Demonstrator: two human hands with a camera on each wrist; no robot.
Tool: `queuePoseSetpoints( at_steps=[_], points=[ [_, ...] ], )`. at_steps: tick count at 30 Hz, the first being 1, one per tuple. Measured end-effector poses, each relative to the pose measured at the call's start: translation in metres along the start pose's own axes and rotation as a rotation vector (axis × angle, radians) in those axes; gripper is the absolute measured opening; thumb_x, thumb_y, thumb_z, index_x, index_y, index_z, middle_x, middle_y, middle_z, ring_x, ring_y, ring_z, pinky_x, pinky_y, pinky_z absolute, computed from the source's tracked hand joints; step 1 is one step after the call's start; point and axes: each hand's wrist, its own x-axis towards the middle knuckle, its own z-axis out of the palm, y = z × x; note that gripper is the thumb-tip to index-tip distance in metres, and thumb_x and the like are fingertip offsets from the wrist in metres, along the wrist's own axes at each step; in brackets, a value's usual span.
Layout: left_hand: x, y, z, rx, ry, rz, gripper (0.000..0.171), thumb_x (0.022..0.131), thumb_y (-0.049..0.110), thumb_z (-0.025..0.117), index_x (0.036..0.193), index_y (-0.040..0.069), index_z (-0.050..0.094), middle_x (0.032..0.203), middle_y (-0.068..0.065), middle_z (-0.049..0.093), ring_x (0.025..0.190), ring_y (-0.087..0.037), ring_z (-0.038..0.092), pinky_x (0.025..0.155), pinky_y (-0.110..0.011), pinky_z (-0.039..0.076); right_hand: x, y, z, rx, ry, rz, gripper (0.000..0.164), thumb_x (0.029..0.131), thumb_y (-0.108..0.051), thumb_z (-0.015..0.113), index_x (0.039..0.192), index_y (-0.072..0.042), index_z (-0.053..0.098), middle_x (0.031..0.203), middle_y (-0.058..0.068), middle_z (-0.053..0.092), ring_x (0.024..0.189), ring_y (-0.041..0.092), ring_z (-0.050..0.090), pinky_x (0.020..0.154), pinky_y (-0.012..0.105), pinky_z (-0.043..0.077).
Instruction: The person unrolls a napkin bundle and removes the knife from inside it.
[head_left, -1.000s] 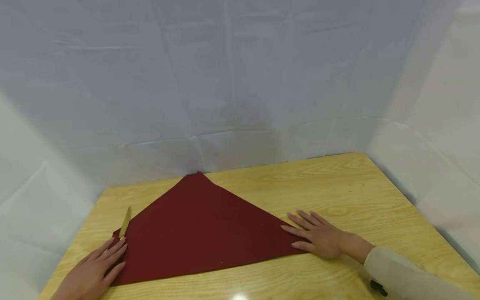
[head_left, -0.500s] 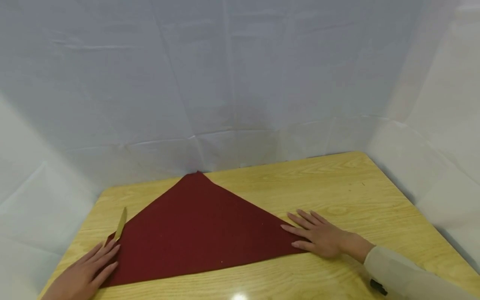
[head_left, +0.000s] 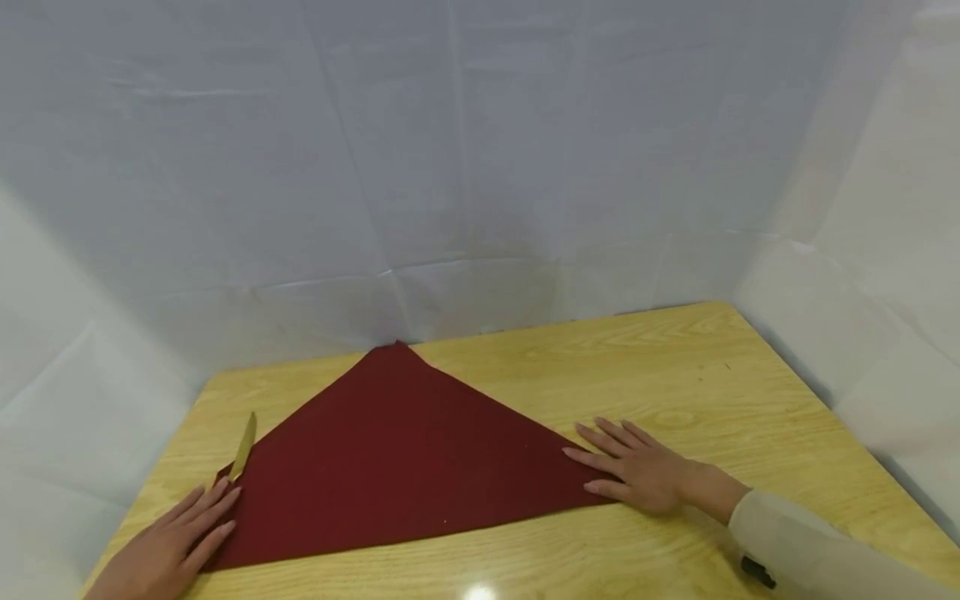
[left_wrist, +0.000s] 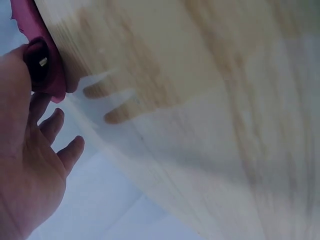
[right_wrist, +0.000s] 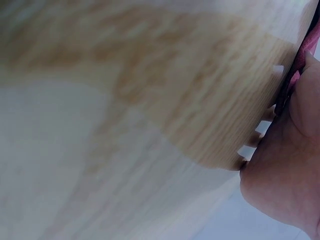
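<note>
A dark red cloth (head_left: 390, 467) lies on the wooden table as a broad triangle, its peak towards the back edge. My left hand (head_left: 168, 533) rests on its left corner with fingers extended. A gold knife-like blade (head_left: 244, 446) sticks out beyond those fingertips; its lower end is hidden. My right hand (head_left: 648, 475) lies flat on the right corner, fingers spread. In the left wrist view, the cloth (left_wrist: 52, 60) curls around a dark hollow with a small gold spot beside my left hand (left_wrist: 37, 175). The right wrist view shows my right hand (right_wrist: 290, 155) at the cloth's edge.
The light wooden table (head_left: 675, 375) has a rounded far right corner. White sheeting (head_left: 465, 167) hangs behind it and along both sides. A light sleeve (head_left: 817, 542) with a dark fitting covers my right forearm.
My left hand has shifted slightly left, and the cloth's left corner and the gold blade moved left too. Over the last half second almost nothing differs. The right hand has stayed put.
</note>
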Motion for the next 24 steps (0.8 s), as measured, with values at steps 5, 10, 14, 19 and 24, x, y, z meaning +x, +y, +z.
queuePoseSetpoints(
  at_steps=[5, 10, 14, 19, 24],
  points=[
    [0.003, 0.015, -0.001, 0.037, 0.026, 0.019, 0.054, 0.098, 0.041, 0.052, 0.138, 0.006, 0.052, 0.142, -0.022, 0.043, 0.128, -0.048, 0.036, 0.095, -0.058, 0.036, -0.001, 0.0, 0.001, 0.002, 0.003, -0.003, 0.054, 0.104, -0.043, 0.033, 0.152, -0.02, 0.029, 0.157, 0.014, 0.016, 0.142, 0.04, 0.008, 0.108, 0.063, 0.013],
    [0.009, 0.03, -0.001, 0.096, 0.047, 0.07, 0.052, 0.096, 0.041, 0.056, 0.139, 0.012, 0.053, 0.143, -0.011, 0.046, 0.131, -0.039, 0.037, 0.098, -0.053, 0.037, -0.001, 0.001, 0.001, -0.008, 0.002, 0.004, 0.054, 0.104, -0.043, 0.032, 0.153, -0.02, 0.028, 0.157, 0.013, 0.016, 0.142, 0.04, 0.007, 0.108, 0.062, 0.013],
    [0.007, 0.03, 0.003, 0.135, 0.047, 0.072, 0.049, 0.093, 0.037, 0.062, 0.136, 0.014, 0.056, 0.139, -0.008, 0.05, 0.129, -0.037, 0.041, 0.098, -0.053, 0.037, -0.001, 0.001, 0.001, 0.003, -0.001, 0.0, 0.054, 0.104, -0.043, 0.032, 0.153, -0.02, 0.028, 0.157, 0.014, 0.016, 0.142, 0.04, 0.007, 0.108, 0.063, 0.013],
    [0.003, 0.021, 0.007, 0.13, 0.07, 0.068, 0.047, 0.091, 0.03, 0.065, 0.133, 0.011, 0.059, 0.138, -0.008, 0.052, 0.128, -0.039, 0.041, 0.097, -0.052, 0.038, 0.0, 0.001, 0.001, -0.011, 0.002, 0.002, 0.054, 0.104, -0.044, 0.032, 0.153, -0.021, 0.028, 0.157, 0.013, 0.016, 0.142, 0.039, 0.008, 0.109, 0.062, 0.012],
    [0.002, 0.014, 0.008, 0.112, 0.063, 0.052, 0.048, 0.093, 0.033, 0.063, 0.134, 0.009, 0.058, 0.138, -0.01, 0.051, 0.128, -0.04, 0.04, 0.097, -0.052, 0.038, 0.0, 0.002, 0.001, -0.016, 0.005, 0.001, 0.054, 0.104, -0.042, 0.033, 0.152, -0.02, 0.029, 0.157, 0.013, 0.016, 0.142, 0.039, 0.008, 0.109, 0.062, 0.012]
  ],
)
